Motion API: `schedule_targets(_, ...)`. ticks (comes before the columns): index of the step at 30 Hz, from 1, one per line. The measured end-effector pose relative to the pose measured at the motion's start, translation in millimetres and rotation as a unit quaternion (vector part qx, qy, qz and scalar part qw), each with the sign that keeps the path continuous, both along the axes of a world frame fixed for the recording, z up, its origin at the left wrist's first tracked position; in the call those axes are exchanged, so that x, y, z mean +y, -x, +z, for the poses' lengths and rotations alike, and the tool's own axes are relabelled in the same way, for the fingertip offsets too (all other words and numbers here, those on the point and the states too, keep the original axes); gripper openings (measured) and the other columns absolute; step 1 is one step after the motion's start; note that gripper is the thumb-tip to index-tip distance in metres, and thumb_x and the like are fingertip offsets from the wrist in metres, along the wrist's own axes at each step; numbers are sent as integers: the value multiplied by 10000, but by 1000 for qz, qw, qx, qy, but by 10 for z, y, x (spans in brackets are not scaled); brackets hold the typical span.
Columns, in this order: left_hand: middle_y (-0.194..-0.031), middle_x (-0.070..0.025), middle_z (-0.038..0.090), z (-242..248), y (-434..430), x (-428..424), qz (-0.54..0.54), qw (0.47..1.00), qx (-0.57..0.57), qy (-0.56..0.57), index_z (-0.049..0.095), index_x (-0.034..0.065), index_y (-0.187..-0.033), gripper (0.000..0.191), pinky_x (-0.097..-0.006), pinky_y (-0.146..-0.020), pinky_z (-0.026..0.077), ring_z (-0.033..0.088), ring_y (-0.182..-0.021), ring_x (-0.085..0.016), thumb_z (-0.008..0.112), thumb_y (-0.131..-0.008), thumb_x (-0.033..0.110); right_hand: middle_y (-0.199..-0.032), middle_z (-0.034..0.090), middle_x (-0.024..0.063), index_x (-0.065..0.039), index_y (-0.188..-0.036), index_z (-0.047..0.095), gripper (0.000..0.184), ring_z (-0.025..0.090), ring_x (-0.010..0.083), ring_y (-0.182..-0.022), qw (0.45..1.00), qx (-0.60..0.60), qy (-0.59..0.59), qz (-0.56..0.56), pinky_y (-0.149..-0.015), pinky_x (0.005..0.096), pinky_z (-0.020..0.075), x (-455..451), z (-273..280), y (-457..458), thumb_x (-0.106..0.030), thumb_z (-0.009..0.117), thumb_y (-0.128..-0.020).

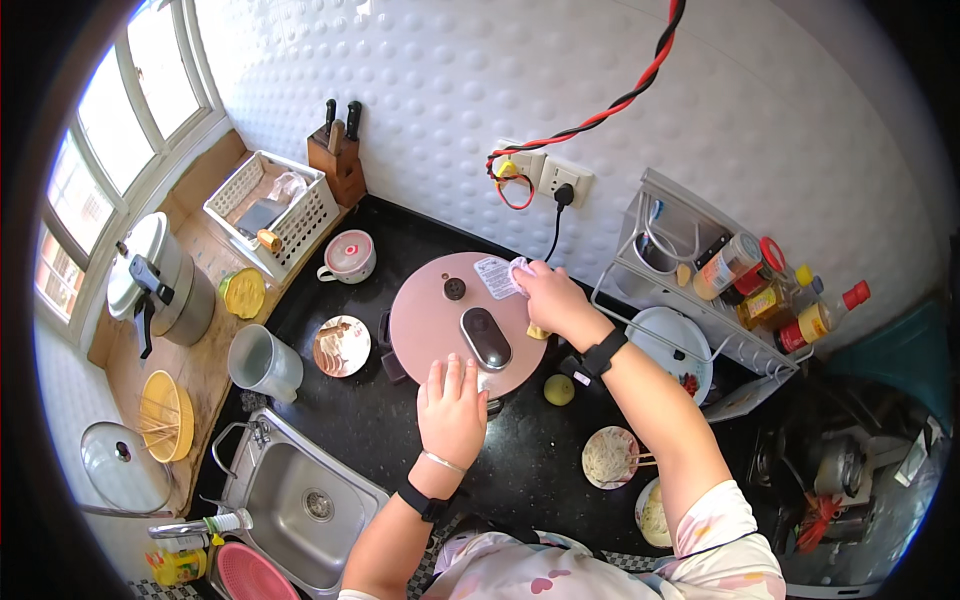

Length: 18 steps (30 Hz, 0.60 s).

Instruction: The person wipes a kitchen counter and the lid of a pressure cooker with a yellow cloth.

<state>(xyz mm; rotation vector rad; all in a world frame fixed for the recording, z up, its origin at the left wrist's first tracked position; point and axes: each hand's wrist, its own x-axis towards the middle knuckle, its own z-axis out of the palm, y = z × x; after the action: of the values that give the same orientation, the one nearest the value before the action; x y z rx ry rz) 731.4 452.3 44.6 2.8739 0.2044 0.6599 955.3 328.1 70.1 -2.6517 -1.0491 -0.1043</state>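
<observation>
A round pink lid of an electric cooker [420, 315] lies before me on the black countertop, with a dark oval handle [486, 339] and a small black steam valve [454, 289] on top. A printed label [495, 277] is stuck near its far edge. My right hand [551, 300] grips a bunched pale pink cloth [519, 271] at the lid's far right, beside the label. On the near edge of the lid rests my left hand [451, 409], fingers spread flat and holding nothing.
Left of the cooker are a lidded mug [350, 256], a small plate [342, 346] and a plastic jug [266, 364]. A steel sink [300, 502] is at near left. A green fruit [559, 390], a bowl of noodle-like food [610, 457] and a spice rack [675, 277] stand right.
</observation>
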Motion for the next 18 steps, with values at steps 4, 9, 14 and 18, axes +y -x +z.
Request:
schedule_targets(4, -1356, -167, 567, -16, 13, 17, 2, 1000, -2, 7, 627, 49, -1299, 487, -465, -1035, 416, 502, -1263, -364, 673, -849, 227, -1157, 582, 145, -96, -1265, 591, 377, 585, 405, -952, 999, -6, 51, -16, -788, 494, 535, -105, 56, 313, -120, 551, -892)
schedule_targets(9, -1358, -165, 566, -38, 21, 24, 2, 1000, -8, 2, 624, 49, -1304, 493, -465, -1041, 411, 497, -1271, -360, 674, -847, 227, -1196, 557, 147, -88, -1313, 547, 505, 591, 408, -961, 1000, 2, 26, 1, -751, 505, 555, -441, 79, 908, -38, 593, -813)
schedule_targets(14, -1369, -165, 557, -14, 19, 24, -1, 1000, 4, -3, 618, 50, -1310, 498, -465, -1044, 409, 491, -1277, -358, 672, -849, 230, -1192, 557, 149, -85, -1299, 567, 512, 603, 410, -940, 1000, 18, 1, 5, -747, 511, 554, -512, 29, 867, -26, 593, -791)
schedule_targets(18, -1371, -157, 558, -31, 0, -5, 6, 1000, 8, -6, 615, 55, -1314, 494, -462, -1047, 408, 489, -1281, -353, 668, -858, 238, -1176, 585, 164, -92, -1253, 606, 372, 607, 423, -932, 999, 8, 9, -33, -773, 521, 539, -306, -9, 408, -99, 533, -889)
